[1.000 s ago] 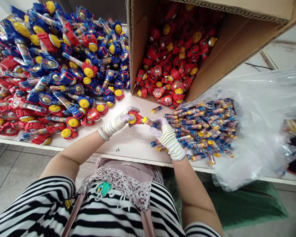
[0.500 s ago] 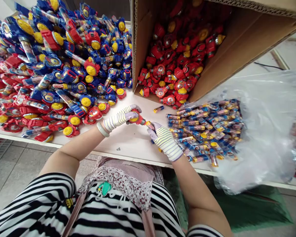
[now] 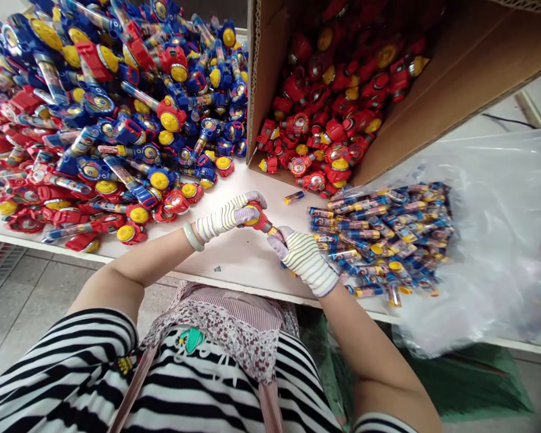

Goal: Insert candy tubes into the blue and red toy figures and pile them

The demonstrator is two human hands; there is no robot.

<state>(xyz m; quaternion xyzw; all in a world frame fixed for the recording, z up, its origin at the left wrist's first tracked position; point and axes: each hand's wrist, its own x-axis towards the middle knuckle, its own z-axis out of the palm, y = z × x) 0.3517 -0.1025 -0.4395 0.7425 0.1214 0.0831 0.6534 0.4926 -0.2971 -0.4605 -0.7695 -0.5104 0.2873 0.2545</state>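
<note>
My left hand (image 3: 234, 215), in a striped glove, grips a red toy top launcher (image 3: 261, 221) with a yellow round tip. In my right hand (image 3: 304, 255), gloved the same way, is a small printed tube (image 3: 276, 233), its far part hidden by my fingers. The tube's near end meets the neck of the red toy, in line with it. To the right of my right hand lies a heap of similar blue and yellow tubes (image 3: 369, 234). One loose tube (image 3: 294, 197) rests just beyond my hands.
A cardboard box (image 3: 415, 132) on its side holds many red toys (image 3: 315, 150). Piled at left are red and blue toys with tubes attached (image 3: 153, 153). A clear plastic bag (image 3: 491, 252) spreads over the right of the white table (image 3: 234, 258).
The tube has gone closer into the red toy's neck, and the yellow end between them no longer shows. The whole view has shifted slightly.
</note>
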